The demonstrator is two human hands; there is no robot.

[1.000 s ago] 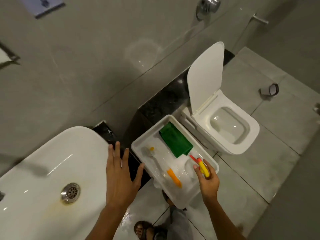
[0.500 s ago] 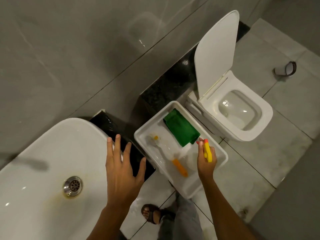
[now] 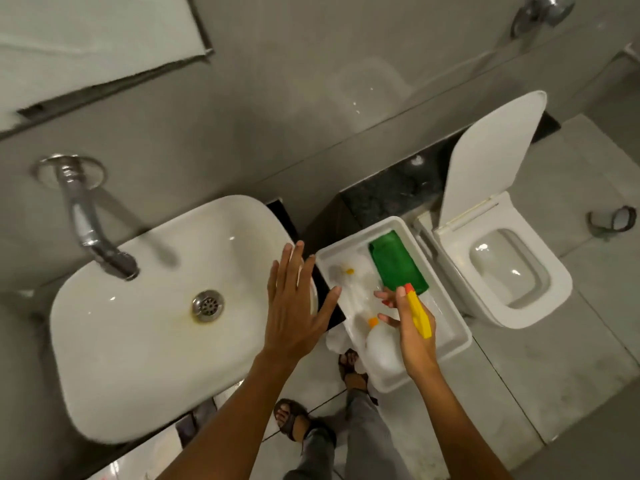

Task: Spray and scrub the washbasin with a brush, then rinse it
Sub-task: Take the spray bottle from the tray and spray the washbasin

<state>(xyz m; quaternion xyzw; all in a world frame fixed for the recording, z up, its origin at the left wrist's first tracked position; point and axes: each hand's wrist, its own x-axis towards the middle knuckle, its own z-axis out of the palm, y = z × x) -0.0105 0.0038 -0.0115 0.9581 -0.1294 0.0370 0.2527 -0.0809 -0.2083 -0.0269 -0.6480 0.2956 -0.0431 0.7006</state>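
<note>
The right hand [image 3: 412, 330] is seen clenched around a spray bottle [image 3: 388, 348], gripped at its yellow trigger head [image 3: 419, 315], whose red nozzle tip points away from the person. The bottle's translucent white body is held low over the near end of a white tray [image 3: 457, 341]; whether it touches the tray floor cannot be told. The left hand [image 3: 294, 306] is held flat and released, fingers spread, grasping nothing, over the right edge of the basin [image 3: 138, 341].

The basin is white, rounded and shallow, and is mounted on a dark counter [image 3: 287, 216] against the grey wall. A metal drain [image 3: 207, 305] is set near its middle, and a yellowish-brown stain is spread around and in front of the drain. A chrome tap [image 3: 86, 223] is fixed to the wall, and its spout reaches out over the basin's far left part.

The tray stands just right of the basin. A folded green cloth [image 3: 396, 263] is laid at its far right corner. A pale brush [image 3: 349, 282] with small orange details lies along its left side, blurred, so its form is hard to make out.

Beyond the tray a white toilet [image 3: 502, 271] is seen with its lid raised. The person's sandalled feet [image 3: 291, 417] are visible on the tiled floor below.
</note>
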